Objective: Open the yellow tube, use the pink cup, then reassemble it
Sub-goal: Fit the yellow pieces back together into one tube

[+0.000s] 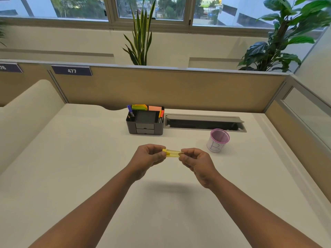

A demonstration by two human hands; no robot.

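A small see-through yellow tube (173,153) is held level above the white desk, between both hands. My left hand (149,156) pinches its left end, where an opaque yellow cap sits. My right hand (196,161) grips the right end of the tube. What is inside the tube cannot be made out. The pink mesh cup (218,140), with a white paper label marked "B", stands upright on the desk to the right of and beyond my right hand, apart from both hands.
A dark grey desk organiser (145,122) with pens and sticky notes stands at the back centre. To its right lies an open cable tray slot (204,122). Beige partition walls (179,86) close the desk at the back and right.
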